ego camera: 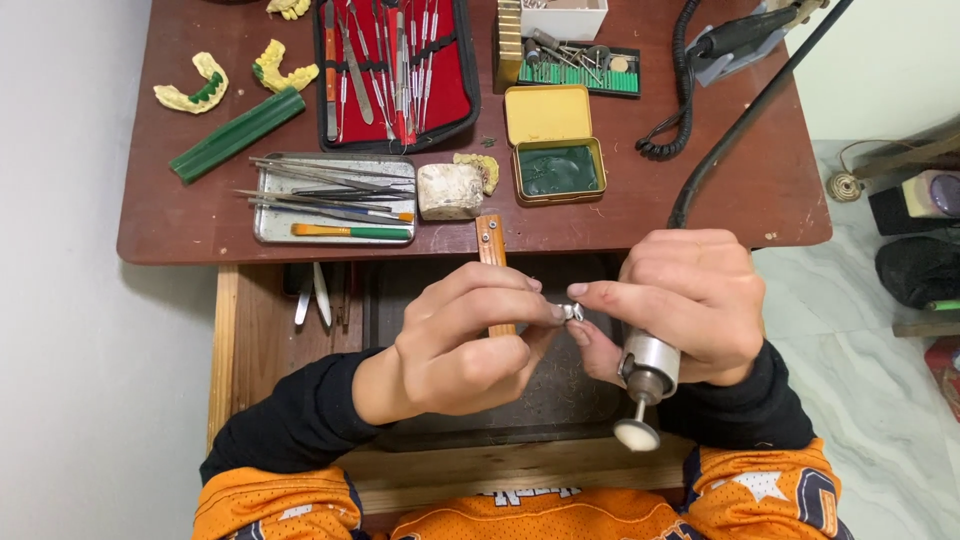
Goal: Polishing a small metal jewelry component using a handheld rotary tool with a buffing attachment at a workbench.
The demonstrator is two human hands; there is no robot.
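So both hands are up close over the open drawer, pinching the same little shiny metal piece point(574, 311) between them. Left hand point(462, 345) has thumb and fingertips closed tight on it from one side, right hand point(690, 300) nips it with thumb and forefinger from the other. The right hand is also wrapped around a rotary handpiece point(650, 365), whose round white polishing wheel point(636, 434) points down toward the orange jersey, clear of the piece. I'd guess the polishing is midway or paused for a check; whether the wheel is spinning, can't tell. The piece is too small to judge its finish.

Taking that metal piece as the landmark: right behind it a wooden bench peg point(491, 250) sticks out from the table edge. Beyond and to the left, a steel tray point(270, 228) of hand instruments, and just right of the tray a whitish block point(449, 191). Straight past the piece, an open yellow tin point(552, 145) with dark green stuff inside. Farther back, a red-lined tool case point(452, 90) full of instruments and a green rack of burs point(590, 70). Far left of all that, yellow dental casts point(190, 88) and a green bar point(237, 134).

Surface is a reddish-brown table point(720, 190), a bit dusty. Pale marbled floor to the right, plain wall to the left.
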